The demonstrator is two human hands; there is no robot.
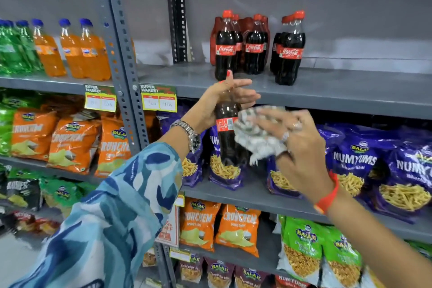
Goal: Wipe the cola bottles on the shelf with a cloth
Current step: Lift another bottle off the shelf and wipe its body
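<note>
My left hand (222,98) grips the neck of a dark cola bottle (225,138) with a red label, held upright in front of the shelves. My right hand (297,145) presses a grey-and-white patterned cloth (254,131) against the bottle's right side at label height. Several more cola bottles with red caps stand on the grey upper shelf (327,91): a cluster (240,47) right above my left hand and a pair (288,49) further right.
Orange and green soda bottles (70,51) fill the shelf to the left, past a perforated grey upright post (121,54). Price tags (159,100) hang on the shelf edge. Purple snack bags (374,168) and orange crisp bags (70,142) crowd the lower shelves.
</note>
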